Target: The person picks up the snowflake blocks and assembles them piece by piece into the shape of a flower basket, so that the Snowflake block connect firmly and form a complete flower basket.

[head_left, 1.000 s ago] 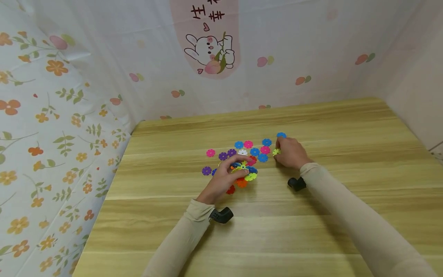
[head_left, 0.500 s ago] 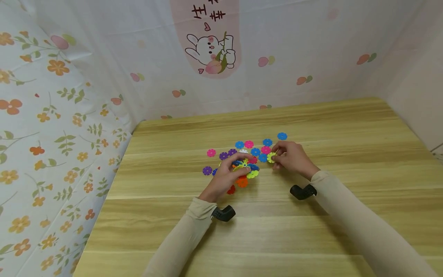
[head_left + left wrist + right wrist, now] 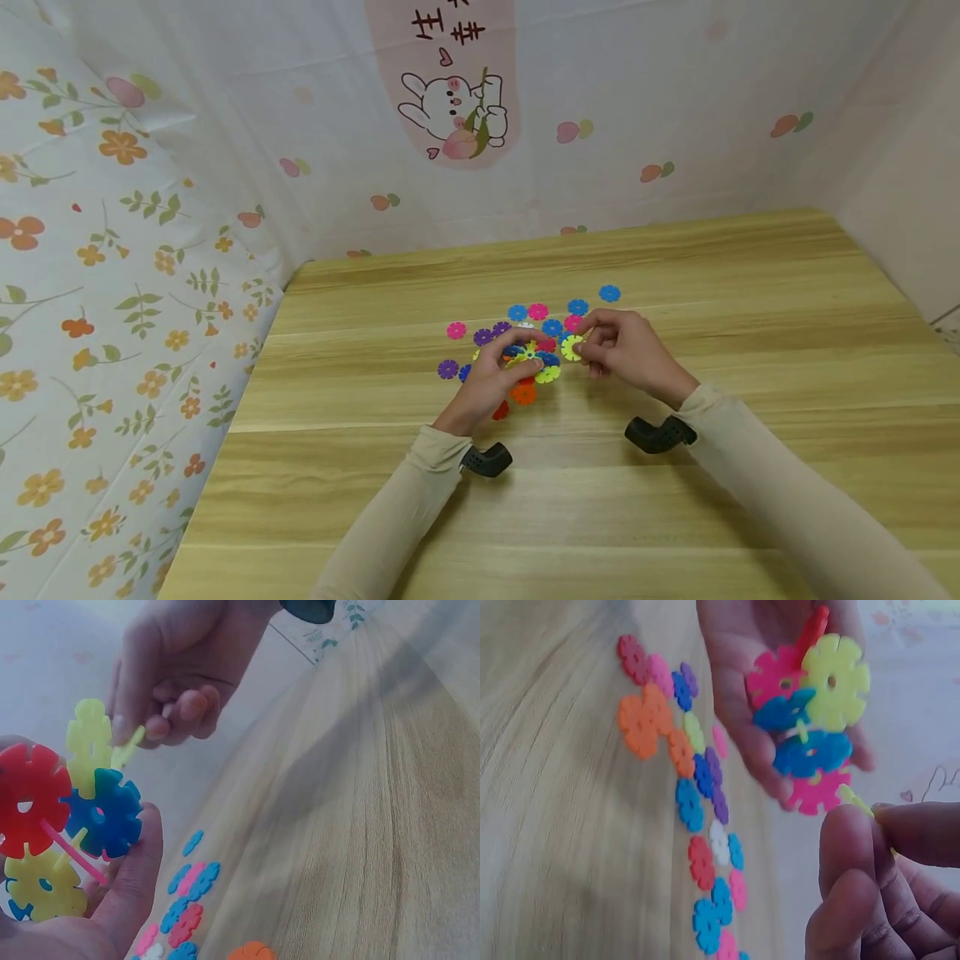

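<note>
My left hand (image 3: 487,379) holds a cluster of interlocked snowflake discs between thumb and fingers. In the left wrist view the cluster shows a red disc (image 3: 30,799), a blue disc (image 3: 105,814) and yellow ones; pink discs (image 3: 817,793) show in the right wrist view. A loose yellow snowflake disc (image 3: 572,347) is pinched between the thumb and forefinger of my right hand (image 3: 630,354). It is close to the cluster's right side; whether it touches is hard to tell. Seen from the right wrist, that disc is edge-on and mostly covered by fingertips.
Loose discs lie scattered on the wooden table (image 3: 360,500) beyond and beneath the hands, among them a blue disc (image 3: 610,293), a pink disc (image 3: 456,331), a purple disc (image 3: 447,369) and an orange disc (image 3: 523,393). A printed curtain (image 3: 637,108) hangs behind the table.
My right hand has lifted the yellow disc from beside the far blue disc and brought it left, near the cluster. The left hand has stayed almost still with the cluster.
</note>
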Demonstrator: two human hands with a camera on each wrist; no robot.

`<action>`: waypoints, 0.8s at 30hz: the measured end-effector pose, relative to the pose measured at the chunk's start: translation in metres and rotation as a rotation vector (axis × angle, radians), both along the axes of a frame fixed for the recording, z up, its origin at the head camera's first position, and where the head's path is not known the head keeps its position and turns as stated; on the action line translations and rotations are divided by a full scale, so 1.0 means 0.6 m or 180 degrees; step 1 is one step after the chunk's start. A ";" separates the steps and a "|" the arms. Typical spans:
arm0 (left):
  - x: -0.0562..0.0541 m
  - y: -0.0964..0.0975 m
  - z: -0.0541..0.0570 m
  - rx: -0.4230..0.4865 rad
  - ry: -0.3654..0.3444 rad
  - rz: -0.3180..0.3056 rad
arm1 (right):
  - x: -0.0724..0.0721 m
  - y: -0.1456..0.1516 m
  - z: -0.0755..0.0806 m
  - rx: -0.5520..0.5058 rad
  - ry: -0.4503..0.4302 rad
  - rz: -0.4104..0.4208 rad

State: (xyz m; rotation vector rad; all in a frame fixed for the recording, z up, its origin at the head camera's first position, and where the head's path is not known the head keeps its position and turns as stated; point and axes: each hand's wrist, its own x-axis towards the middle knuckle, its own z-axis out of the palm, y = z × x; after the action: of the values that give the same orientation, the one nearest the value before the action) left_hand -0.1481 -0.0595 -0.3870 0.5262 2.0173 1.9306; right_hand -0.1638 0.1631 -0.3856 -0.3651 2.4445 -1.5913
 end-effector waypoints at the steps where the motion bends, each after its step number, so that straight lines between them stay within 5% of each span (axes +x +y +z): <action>1: -0.002 0.000 -0.004 -0.0002 -0.0013 0.0002 | 0.002 -0.002 0.002 -0.0019 0.0008 0.0001; 7: -0.011 0.006 -0.023 0.0022 -0.0015 0.0054 | 0.011 -0.010 0.011 -0.0108 0.0056 -0.0009; 16: 0.002 0.014 0.006 -0.0109 0.0118 0.0012 | 0.020 -0.020 0.008 -0.0213 0.0211 -0.0152; 24: 0.006 0.023 0.011 -0.0242 0.0260 0.0023 | 0.025 -0.031 -0.003 -0.0383 0.0344 -0.0219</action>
State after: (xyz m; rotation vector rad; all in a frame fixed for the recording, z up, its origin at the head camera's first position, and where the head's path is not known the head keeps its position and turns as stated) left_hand -0.1444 -0.0458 -0.3805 0.5885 2.1361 1.8565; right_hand -0.1487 0.1446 -0.3872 -0.4000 2.4713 -1.7976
